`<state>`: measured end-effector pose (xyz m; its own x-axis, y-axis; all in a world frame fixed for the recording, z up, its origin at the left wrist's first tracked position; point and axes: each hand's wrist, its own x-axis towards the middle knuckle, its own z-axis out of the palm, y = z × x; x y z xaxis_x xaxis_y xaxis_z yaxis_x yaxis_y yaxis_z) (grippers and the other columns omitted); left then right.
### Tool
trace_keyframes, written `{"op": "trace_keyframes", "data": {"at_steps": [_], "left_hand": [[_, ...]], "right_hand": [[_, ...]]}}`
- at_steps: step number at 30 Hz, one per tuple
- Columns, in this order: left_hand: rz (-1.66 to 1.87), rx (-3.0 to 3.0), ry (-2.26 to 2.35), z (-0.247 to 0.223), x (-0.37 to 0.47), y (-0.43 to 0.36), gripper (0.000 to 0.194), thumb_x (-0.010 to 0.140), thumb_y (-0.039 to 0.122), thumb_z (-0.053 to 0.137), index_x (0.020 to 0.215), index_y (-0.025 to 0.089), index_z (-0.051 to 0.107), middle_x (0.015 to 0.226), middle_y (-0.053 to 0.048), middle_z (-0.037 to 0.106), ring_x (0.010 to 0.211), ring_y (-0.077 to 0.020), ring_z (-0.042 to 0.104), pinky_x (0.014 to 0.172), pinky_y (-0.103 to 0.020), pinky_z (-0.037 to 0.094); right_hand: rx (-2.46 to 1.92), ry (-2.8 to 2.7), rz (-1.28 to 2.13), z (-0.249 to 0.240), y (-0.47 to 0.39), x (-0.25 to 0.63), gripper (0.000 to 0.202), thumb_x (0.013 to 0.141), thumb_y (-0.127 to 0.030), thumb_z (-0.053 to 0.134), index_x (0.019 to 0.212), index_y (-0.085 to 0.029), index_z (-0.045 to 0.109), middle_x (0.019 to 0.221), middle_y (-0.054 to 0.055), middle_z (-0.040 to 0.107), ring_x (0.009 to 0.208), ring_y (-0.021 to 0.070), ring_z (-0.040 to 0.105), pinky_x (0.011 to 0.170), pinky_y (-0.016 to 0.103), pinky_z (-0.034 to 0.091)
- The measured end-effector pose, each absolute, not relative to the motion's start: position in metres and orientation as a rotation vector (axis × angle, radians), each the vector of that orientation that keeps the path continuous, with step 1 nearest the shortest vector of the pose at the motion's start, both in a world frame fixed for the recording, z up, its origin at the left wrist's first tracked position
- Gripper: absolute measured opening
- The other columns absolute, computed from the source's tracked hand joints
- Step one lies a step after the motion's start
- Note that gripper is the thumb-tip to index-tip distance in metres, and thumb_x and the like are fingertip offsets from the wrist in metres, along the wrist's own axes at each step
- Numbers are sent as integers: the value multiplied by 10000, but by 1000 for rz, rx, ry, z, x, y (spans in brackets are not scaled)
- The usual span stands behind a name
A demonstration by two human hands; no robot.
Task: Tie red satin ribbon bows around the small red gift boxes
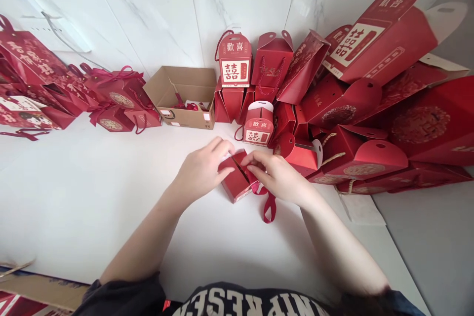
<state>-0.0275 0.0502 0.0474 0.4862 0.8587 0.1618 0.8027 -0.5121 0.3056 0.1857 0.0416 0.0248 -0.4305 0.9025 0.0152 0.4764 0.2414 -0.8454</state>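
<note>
A person's left hand [203, 170] and right hand [279, 175], apart from each other, grip opposite sides of a small red box [234, 183], apparently to steady its slit top, just in front and to the right of the cardboard box [185, 118].

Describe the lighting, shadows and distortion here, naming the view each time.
Head view: pale glare streaks the wall toward the upper right; head view: shading on the table is faint and soft-edged; head view: the large box at the right edge looks stretched, probably by a wide lens.
</note>
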Motion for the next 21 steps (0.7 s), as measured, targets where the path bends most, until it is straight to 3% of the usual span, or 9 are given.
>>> {"op": "trace_keyframes", "data": {"at_steps": [3,6,10,21], "left_hand": [[519,2348,1548,45,-37,58,280,853,367,610,1105,247,585,1115,-14,643,869,-193,645,686,-296,467],[426,2164,1458,40,-43,66,211,892,387,541,985,239,659,1017,-3,686,818,-174,646,686,-277,475],[419,2108,1394,37,-44,71,282,925,407,478,857,232,689,863,10,702,779,-165,626,675,-260,453],[425,2135,1411,38,-46,70,322,913,414,463,819,217,700,786,-8,698,703,-169,605,601,-252,410]], "right_hand": [[-1126,-1716,1425,14,47,182,157,907,-288,524,1023,-257,424,746,-44,626,561,113,478,543,245,390],[-1070,-1581,1618,4,52,177,206,894,-340,553,988,-255,391,687,-53,617,506,100,428,481,222,339],[-1150,-1615,1587,-1,53,174,207,883,-352,570,946,-245,405,683,-41,636,488,90,414,469,216,326],[-1132,-1575,1582,1,53,174,161,904,-338,545,934,-245,417,670,-47,607,489,89,421,469,205,303]]}}
